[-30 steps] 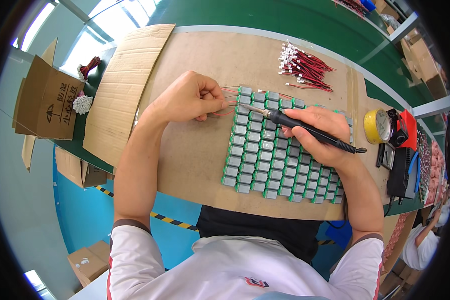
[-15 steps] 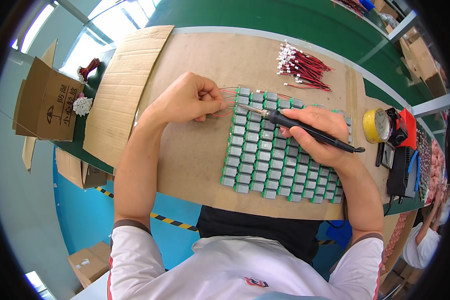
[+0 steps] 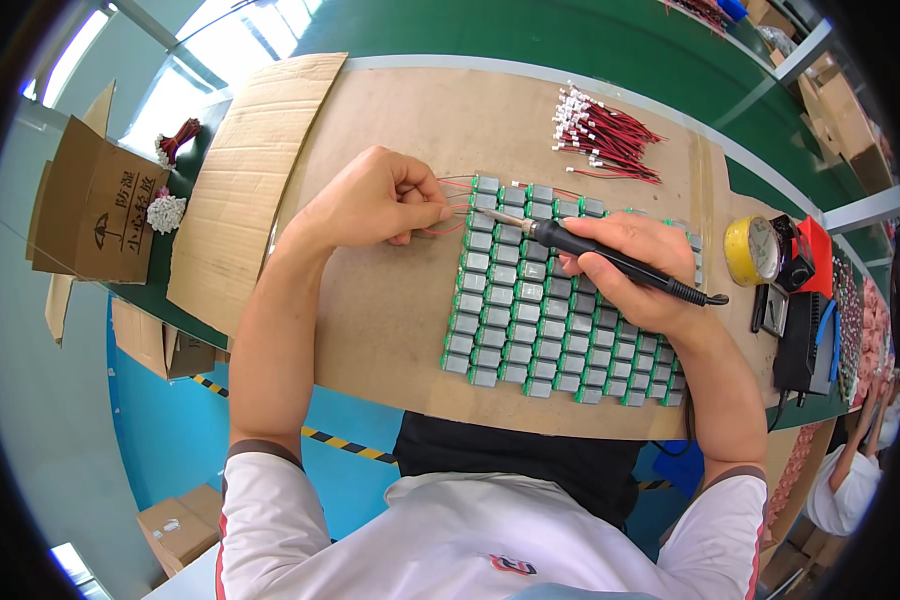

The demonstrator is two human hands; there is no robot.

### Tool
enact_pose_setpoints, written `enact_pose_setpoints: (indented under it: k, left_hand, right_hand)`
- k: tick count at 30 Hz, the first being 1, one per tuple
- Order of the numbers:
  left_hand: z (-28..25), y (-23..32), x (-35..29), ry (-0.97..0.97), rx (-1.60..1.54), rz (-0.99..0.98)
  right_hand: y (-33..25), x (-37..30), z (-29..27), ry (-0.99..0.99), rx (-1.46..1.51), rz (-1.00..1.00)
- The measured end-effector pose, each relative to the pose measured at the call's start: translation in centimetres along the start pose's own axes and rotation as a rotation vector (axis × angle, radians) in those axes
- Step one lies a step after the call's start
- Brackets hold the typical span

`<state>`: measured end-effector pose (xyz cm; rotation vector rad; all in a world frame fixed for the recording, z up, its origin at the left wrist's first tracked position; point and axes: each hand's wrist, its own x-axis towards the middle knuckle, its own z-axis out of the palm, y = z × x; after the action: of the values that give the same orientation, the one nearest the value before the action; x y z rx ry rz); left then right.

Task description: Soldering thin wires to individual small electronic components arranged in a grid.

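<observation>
My right hand (image 3: 640,265) is closed round the black handle of a soldering iron (image 3: 610,258). Its metal tip points left, at the upper left of a block of small grey cells with green edges (image 3: 530,290), laid out in close rows. Beside that block, my left hand (image 3: 395,200) pinches thin red wire (image 3: 448,228) between thumb and forefinger. The wire runs to the cells in the leftmost column, near the iron's tip. Whether the tip touches the joint is too small to tell.
A heap of red and black wires with white plugs (image 3: 610,135) lies at the far side. Yellow tape (image 3: 753,250) and a black box (image 3: 806,345) stand to the right. A cardboard sheet (image 3: 255,170) and an open carton (image 3: 95,205) are on the left. Another person's arm (image 3: 855,450) shows at far right.
Almost nothing differs. Both hands, the soldering iron and the wire hold nearly the same place.
</observation>
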<state>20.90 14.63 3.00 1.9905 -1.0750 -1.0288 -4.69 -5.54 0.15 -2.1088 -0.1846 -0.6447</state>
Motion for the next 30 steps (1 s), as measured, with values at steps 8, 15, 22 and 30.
enact_pose_setpoints:
  k: [8, 15, 22, 30]
  left_hand:
    - [0.0, -0.1, 0.1, -0.003, -0.003, 0.003]
    - [-0.3, 0.4, -0.4, -0.040, -0.061, 0.051]
    - [-0.4, -0.7, -0.2, -0.032, -0.003, 0.262]
    - [0.2, -0.8, -0.4, 0.037, 0.085, 0.283]
  right_hand:
    - [-0.1, 0.0, -0.1, -0.004, 0.001, 0.008]
    - [-0.3, 0.0, -0.5, -0.058, -0.033, 0.024]
    - [-0.5, 0.1, -0.5, -0.059, -0.051, 0.023]
    - [-0.4, 0.1, -0.5, -0.055, -0.046, 0.027]
